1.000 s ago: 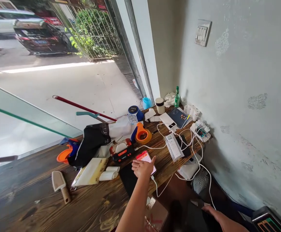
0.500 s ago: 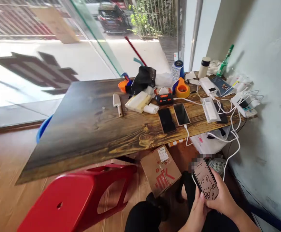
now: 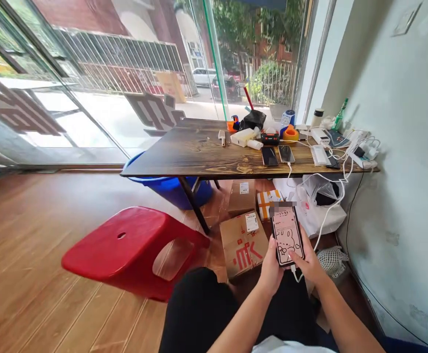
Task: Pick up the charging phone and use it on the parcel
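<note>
A phone (image 3: pixel 287 235) with a lit pink screen and a line-drawn cartoon is held upright above my lap. My left hand (image 3: pixel 272 267) grips its lower left edge. Along the right side, my right hand (image 3: pixel 309 260) is closed around it, the thumb lying on the lower screen. A white charging cable (image 3: pixel 294 270) is at the phone's bottom end. On the wooden table (image 3: pixel 199 159) ahead lie a dark phone (image 3: pixel 269 156) and a second phone (image 3: pixel 286 154) with a white cable attached.
A red stool (image 3: pixel 114 240) stands at the left. Cardboard boxes (image 3: pixel 236 242) and white plastic bags (image 3: pixel 313 211) are under the table, beside a blue tub (image 3: pixel 162 185). A knife (image 3: pixel 222 138), an orange tape dispenser (image 3: pixel 290 133) and a green bottle (image 3: pixel 341 115) are on the tabletop.
The view has tilted up and drawn back, showing more window and floor. The phone has come more upright, and my hands are now apart on its two sides, with my right thumb on the screen.
</note>
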{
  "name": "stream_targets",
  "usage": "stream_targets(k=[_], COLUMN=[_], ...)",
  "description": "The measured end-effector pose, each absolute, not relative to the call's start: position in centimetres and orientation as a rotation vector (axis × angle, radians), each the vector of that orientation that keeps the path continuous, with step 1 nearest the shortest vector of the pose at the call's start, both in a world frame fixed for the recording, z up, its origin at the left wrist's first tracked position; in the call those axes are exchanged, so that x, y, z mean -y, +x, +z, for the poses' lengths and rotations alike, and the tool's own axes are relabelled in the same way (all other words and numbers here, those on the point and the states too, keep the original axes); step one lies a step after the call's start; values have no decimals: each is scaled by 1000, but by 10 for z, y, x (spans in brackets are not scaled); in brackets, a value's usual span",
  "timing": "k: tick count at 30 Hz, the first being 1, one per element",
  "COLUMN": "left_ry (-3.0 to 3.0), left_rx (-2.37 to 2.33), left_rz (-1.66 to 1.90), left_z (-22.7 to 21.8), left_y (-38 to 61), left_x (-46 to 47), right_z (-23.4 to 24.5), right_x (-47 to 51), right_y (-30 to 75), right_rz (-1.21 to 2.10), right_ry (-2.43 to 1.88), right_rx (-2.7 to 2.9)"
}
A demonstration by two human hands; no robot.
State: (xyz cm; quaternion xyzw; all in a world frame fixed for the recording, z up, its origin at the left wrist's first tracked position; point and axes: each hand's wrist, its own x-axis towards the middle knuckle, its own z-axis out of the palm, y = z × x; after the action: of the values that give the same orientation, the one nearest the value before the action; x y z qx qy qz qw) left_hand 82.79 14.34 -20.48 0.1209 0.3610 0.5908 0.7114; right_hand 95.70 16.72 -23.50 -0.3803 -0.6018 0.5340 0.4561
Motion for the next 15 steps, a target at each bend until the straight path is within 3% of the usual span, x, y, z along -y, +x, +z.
stream_targets(k=[9, 15], left_ry=[342, 375], left_rx=[-659, -657], left_rz=[1191, 1129], left_z=[-194, -193], left_y=[826, 821], left_x=[-129, -124], right_z=[-226, -222], right_x=[-150, -144], right_y=[969, 966], right_rz=[1250, 1420], right_ry=[-875, -884], right_rx=[1445, 1335])
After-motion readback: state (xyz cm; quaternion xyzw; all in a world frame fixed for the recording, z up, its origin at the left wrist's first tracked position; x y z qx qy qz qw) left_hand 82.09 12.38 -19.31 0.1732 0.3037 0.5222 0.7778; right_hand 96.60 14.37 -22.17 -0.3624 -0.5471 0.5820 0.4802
